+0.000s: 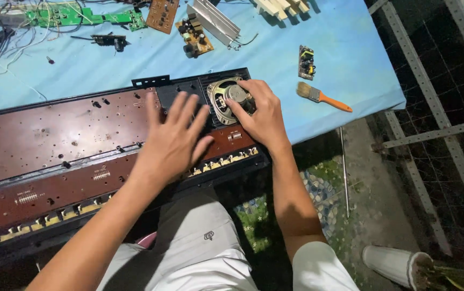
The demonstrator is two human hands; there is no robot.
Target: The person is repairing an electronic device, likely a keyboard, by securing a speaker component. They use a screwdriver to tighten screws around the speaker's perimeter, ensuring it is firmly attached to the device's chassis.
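The left hand lies flat with fingers spread on the brown circuit board of an opened keyboard case. Just beside it, the right hand bends its fingers around the round metal speaker set in the case. Beyond the right hand, a small paintbrush lies on the blue table cover.

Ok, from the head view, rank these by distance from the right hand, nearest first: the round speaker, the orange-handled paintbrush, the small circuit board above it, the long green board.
From the right hand:
1. Round speaker, under its fingers, touching.
2. Orange-handled paintbrush, just to the right on the blue cloth.
3. Small circuit board, up and right, a little beyond the brush.
4. Long green board, far top left.
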